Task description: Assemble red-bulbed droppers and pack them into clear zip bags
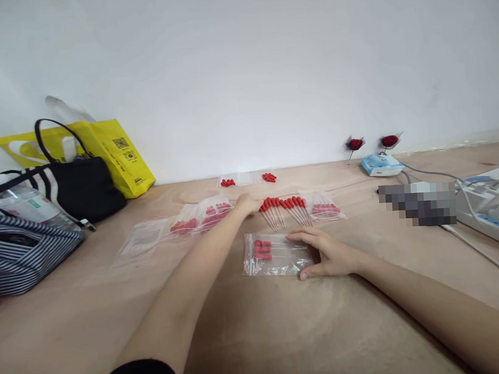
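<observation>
A clear zip bag (287,267) lies flat in front of me, with a few red-bulbed droppers (263,250) inside. My right hand (326,253) holds its right end, thumb at the near edge and fingers over the far edge. Beyond it, loose droppers (294,203) lie fanned side by side, red bulbs away from me and thin pale stems toward me. My left hand (249,204) reaches to the left end of this row, its fingers bunched at a red bulb; the fingertips are partly hidden.
Filled bags of droppers lie to the left (211,214) and right (326,205), and another (249,178) by the wall. Flat clear bags (145,234) sit farther left. Handbags and a yellow bag (118,155) stand at left; a tissue pack (382,165), cables and a white device (491,205) at right.
</observation>
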`<state>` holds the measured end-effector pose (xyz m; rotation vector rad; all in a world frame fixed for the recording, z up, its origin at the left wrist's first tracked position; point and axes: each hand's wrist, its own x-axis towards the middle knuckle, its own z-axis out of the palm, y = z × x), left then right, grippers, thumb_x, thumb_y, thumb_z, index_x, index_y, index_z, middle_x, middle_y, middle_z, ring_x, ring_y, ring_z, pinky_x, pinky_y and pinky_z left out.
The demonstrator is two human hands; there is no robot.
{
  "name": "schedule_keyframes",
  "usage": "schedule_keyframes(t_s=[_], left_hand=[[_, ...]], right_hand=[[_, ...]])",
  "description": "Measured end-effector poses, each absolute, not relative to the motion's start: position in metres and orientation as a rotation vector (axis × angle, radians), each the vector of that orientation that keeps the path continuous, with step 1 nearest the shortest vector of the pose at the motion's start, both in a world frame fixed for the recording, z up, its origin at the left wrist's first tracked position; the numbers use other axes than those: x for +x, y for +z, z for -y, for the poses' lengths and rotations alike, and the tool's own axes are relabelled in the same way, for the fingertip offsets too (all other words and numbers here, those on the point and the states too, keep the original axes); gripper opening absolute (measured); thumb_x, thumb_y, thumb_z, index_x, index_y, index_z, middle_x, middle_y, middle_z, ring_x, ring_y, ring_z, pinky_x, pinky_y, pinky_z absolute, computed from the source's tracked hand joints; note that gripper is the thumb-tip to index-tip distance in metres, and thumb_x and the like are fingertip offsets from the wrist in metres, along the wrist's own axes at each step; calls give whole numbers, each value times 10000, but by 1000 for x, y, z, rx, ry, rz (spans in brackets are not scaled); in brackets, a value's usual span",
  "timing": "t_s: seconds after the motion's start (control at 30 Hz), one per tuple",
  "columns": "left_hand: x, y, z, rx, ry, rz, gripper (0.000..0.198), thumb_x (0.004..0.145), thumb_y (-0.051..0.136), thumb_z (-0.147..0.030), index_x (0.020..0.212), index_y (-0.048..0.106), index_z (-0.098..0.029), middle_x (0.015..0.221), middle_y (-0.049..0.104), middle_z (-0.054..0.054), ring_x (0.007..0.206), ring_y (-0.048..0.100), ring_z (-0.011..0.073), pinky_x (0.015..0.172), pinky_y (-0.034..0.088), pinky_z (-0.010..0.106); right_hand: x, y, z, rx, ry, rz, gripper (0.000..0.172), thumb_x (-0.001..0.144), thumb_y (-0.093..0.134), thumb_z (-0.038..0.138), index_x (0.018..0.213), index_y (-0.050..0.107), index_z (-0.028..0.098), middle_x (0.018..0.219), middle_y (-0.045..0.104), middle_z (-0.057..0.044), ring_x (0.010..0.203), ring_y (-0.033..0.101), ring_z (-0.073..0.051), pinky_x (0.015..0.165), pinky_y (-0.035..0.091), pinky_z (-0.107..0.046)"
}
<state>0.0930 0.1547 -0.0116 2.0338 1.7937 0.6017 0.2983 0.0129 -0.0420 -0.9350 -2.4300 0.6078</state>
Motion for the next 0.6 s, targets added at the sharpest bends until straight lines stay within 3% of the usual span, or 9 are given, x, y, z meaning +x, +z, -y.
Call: schedule_keyframes(t_s=[0.17, 0.33, 0.43, 0.6], left_hand=[[85, -14, -153, 1786, 742, -1651, 261, 857, 492, -287, 1073, 527, -145, 1088, 541, 74, 908, 558, 196, 761, 482, 370], [48, -1, -120, 1627, 1159, -1460, 162, 856, 455, -266, 889, 539, -131, 706, 594, 10, 578, 588, 92, 580, 501, 224], [15, 3, -87, 1565, 1373, -1393, 188, 830, 466, -328, 905, 502, -159, 679, 547, -32, 539, 566, 69, 566, 510, 211], [-20, -13, -43, 1423, 1543, -1254, 388, 653, 624, -468, 827, 502, -144, 740, 551, -7, 604, 584, 114, 569, 539, 262]], right_hand=[[298, -42, -13, -937, 603, 2429, 761, 618, 655, 545, 1252, 399, 212, 1222, 447, -118, 1131, 417, -269, 939, 348, -431], [299, -42, -13, -934, 611, 2433, 762, 623, 652, 543, 1261, 394, 217, 1228, 443, -119, 1127, 422, -276, 930, 357, -442], [299, -43, -13, -943, 611, 2437, 766, 622, 654, 543, 1262, 395, 209, 1232, 440, -123, 1130, 418, -273, 935, 355, -440], [299, -44, -12, -947, 615, 2429, 754, 628, 649, 543, 1254, 405, 201, 1243, 435, -122, 1133, 419, -263, 946, 349, -431]])
